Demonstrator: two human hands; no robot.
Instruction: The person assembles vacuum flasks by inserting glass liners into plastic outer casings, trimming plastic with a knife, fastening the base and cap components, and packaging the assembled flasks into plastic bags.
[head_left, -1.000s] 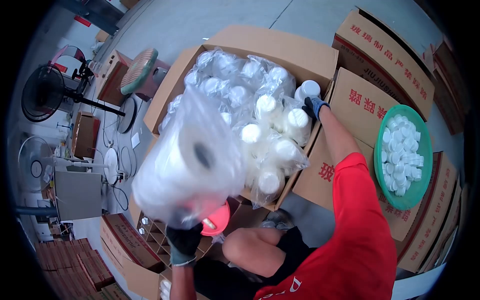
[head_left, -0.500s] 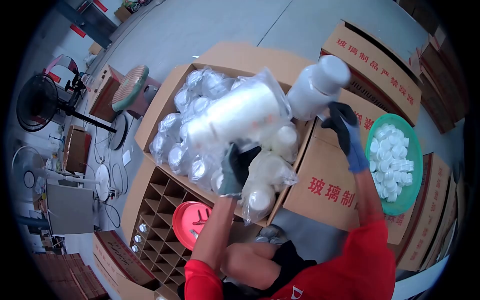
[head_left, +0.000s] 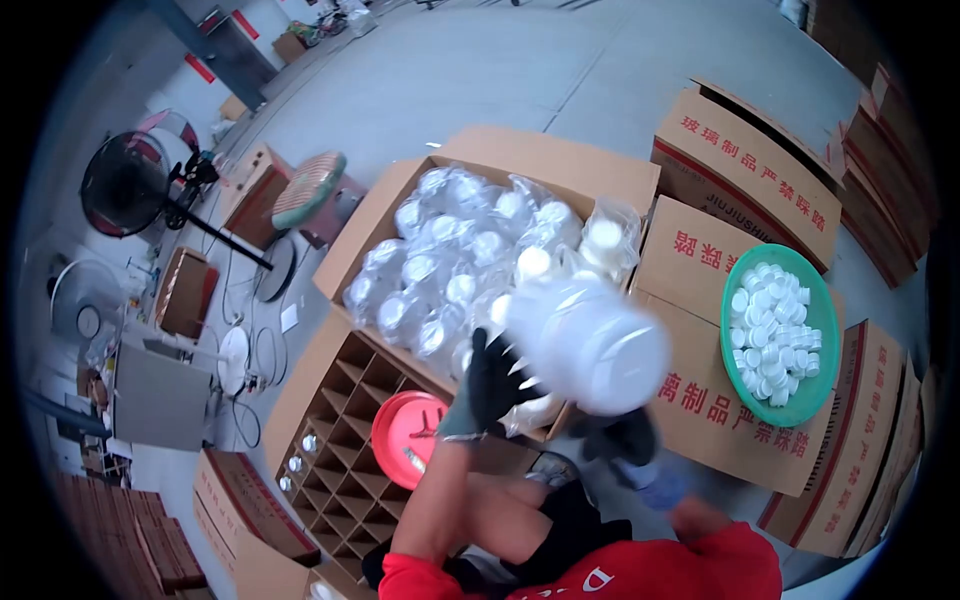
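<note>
A large white bottle, blurred by motion, tilts across the space between my hands, its broad capped end toward the lower right. Clear plastic seems to cover part of it, though the blur hides how much. My left hand, in a dark glove, grips the bottle's left end from below. Under the capped end is my right hand, also gloved; its fingers are too smeared to read. Behind the bottle stands an open carton packed with several clear-plastic-wrapped bottles.
A green basin of white caps rests on closed cartons at right. At lower left, a red round lid or dish lies on a divided carton holding a few small bottles. Beyond are a stool and a black fan.
The white bottle at my right hand has moved down and left, between both hands. The bulky plastic-wrapped shape above my left hand no longer shows over the carton. The view has shifted.
</note>
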